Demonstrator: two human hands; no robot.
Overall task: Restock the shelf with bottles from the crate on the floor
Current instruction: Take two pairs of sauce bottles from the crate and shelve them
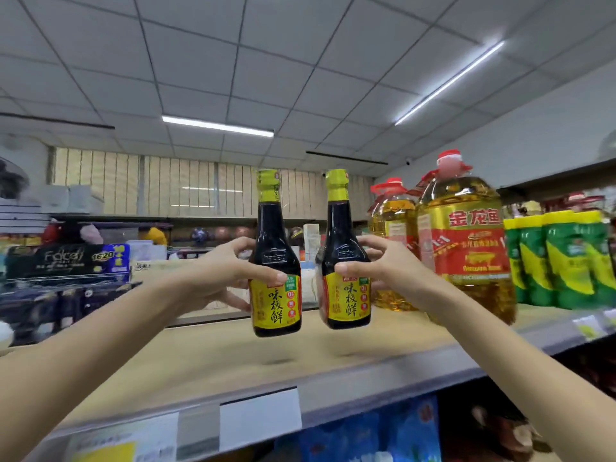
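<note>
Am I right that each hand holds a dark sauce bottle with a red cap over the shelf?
Not quite. The head view shows the left hand and right hand each holding a dark sauce bottle over the shelf, but the caps are yellow-green, not red.

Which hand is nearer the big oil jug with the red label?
Right. The right hand, holding a sauce bottle, sits just beside the oil jug. The left hand holds another bottle farther left.

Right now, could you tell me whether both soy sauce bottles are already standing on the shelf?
No, the left hand and right hand each hold a soy sauce bottle above the shelf.
</note>
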